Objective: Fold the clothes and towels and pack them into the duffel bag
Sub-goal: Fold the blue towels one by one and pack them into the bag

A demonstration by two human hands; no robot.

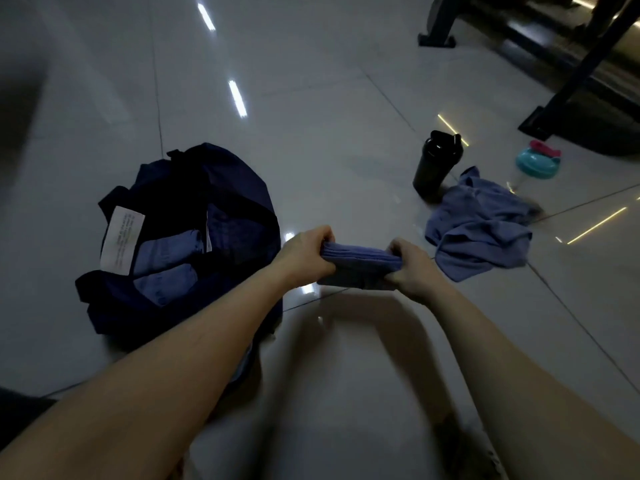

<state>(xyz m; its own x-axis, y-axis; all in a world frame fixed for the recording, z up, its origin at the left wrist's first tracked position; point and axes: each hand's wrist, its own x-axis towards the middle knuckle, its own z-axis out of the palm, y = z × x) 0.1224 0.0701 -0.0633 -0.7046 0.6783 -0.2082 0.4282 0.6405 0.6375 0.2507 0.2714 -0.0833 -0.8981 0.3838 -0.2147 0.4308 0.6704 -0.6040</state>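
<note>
Right of the navy fabric duffel bag (242, 181), left grip (304, 254) and right grip (412, 268) pinch the folded blue cloth towel (360, 262) endwise, probably pointing bagward.

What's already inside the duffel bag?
The open duffel bag holds at least two folded blue cloths beside a white label. Its dark far end and anything beneath them are hidden.

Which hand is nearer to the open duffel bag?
Left. The left hand grips the folded towel right beside the duffel bag; the right hand grips its other end, farther away.
</note>
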